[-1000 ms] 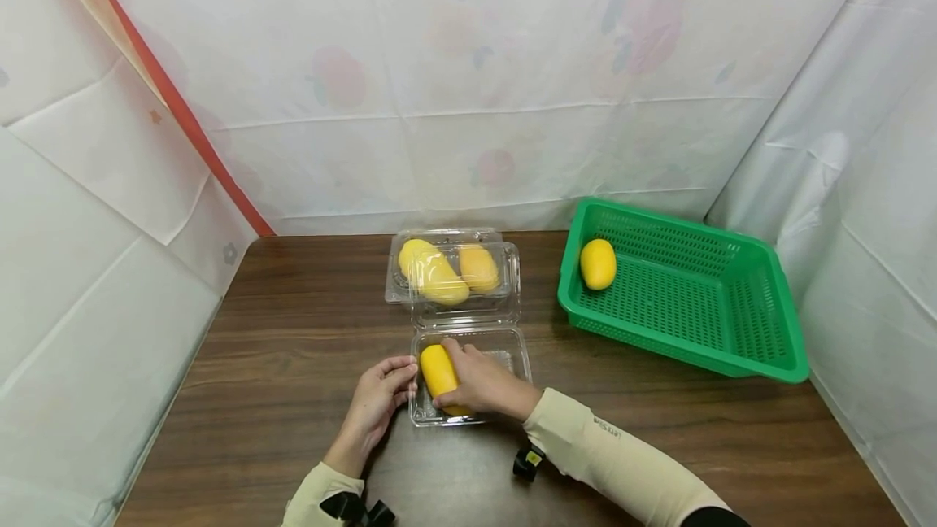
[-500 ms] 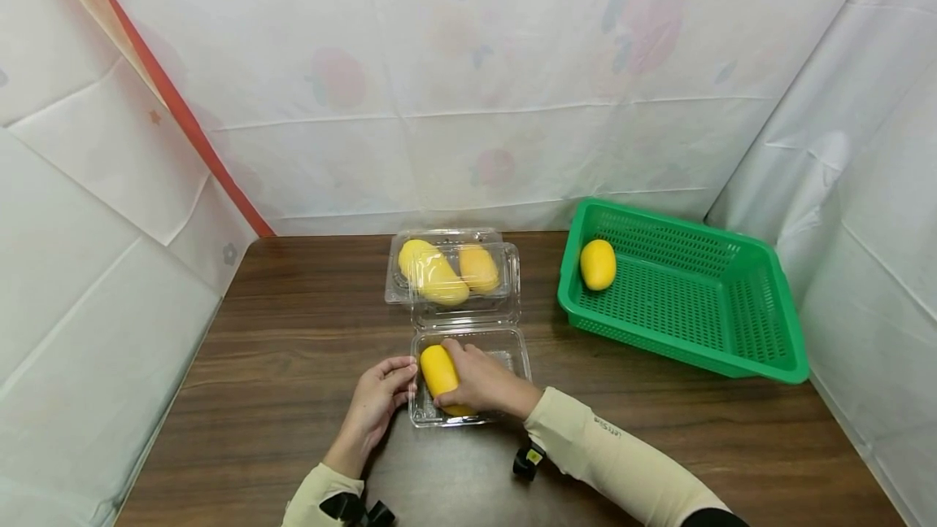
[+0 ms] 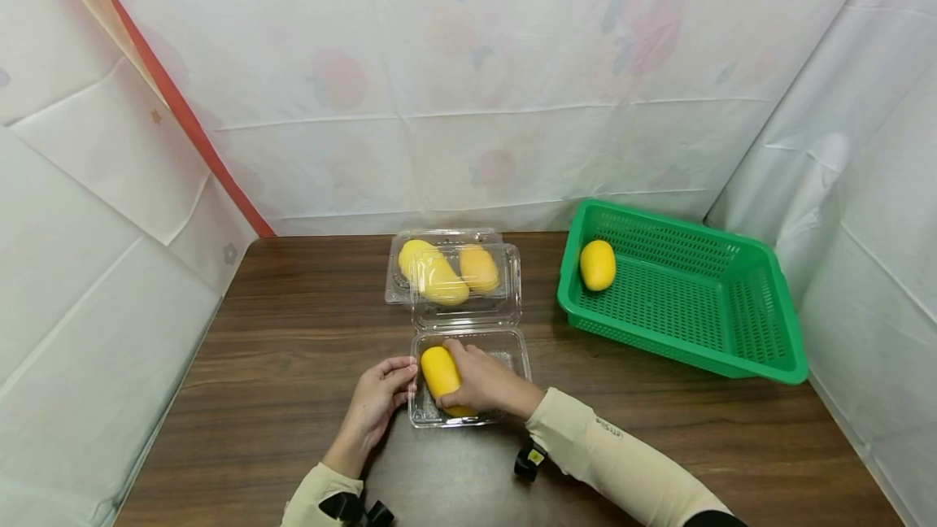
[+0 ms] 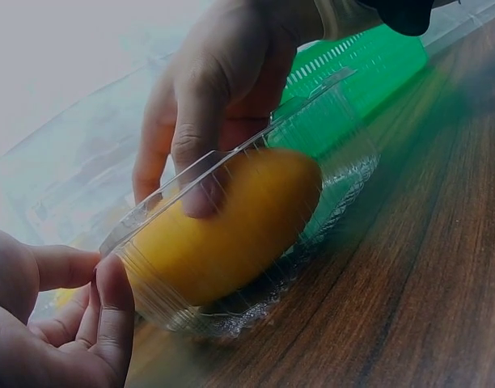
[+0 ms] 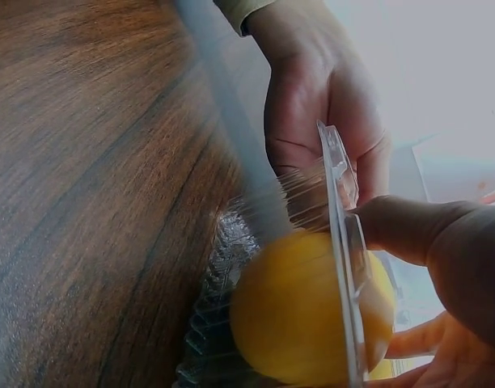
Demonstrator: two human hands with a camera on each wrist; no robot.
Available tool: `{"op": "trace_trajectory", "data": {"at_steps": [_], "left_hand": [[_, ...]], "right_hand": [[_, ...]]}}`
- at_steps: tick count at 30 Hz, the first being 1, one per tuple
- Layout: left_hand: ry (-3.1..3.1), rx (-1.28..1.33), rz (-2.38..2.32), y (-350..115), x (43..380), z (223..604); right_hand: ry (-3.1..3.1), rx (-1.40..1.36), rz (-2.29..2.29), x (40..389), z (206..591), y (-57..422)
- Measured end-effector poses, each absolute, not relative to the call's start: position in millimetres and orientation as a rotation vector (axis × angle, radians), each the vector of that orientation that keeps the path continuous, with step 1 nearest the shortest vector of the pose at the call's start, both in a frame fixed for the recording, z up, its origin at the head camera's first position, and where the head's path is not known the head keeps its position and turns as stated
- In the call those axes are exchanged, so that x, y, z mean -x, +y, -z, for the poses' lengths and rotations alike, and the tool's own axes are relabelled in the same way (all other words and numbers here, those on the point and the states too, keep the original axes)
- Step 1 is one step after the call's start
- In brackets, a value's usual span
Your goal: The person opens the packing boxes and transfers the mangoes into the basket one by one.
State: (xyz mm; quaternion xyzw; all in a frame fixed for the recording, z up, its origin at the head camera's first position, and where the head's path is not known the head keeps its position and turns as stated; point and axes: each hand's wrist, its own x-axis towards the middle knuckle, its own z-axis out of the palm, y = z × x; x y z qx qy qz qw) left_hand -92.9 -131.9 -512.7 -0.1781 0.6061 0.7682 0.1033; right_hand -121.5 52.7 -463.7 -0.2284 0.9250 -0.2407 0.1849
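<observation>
A yellow mango (image 3: pixel 439 372) lies in the left half of an open clear plastic clamshell box (image 3: pixel 516 340), whose lid is folded back. My right hand (image 3: pixel 486 381) reaches in from the right and grips this mango, thumb on the near side and fingers over the top. At the box's left edge, my left hand (image 3: pixel 381 397) pinches the rim between thumb and fingertip, as the left wrist view shows with the left hand (image 4: pixel 69 307). Through the box wall in the right wrist view, the mango (image 5: pixel 288 315) sits below the right thumb.
Behind, a second clear box (image 3: pixel 395 287) holds several mangoes (image 3: pixel 479 268), partly seen through the raised lid. To the right stands a green plastic basket (image 3: pixel 681 344) with one mango (image 3: pixel 598 264) at its left side. White sheeting (image 3: pixel 468 104) rises behind the wooden table (image 3: pixel 293 348).
</observation>
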Motion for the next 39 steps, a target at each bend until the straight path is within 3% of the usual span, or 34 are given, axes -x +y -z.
{"op": "trace_trajectory", "data": {"at_steps": [39], "left_hand": [[1.804, 0.519, -2.257, -131.7, 91.2, 514.4]], "right_hand": [[2.596, 0.669, 0.688, 121.4, 466.9, 62.1]]}}
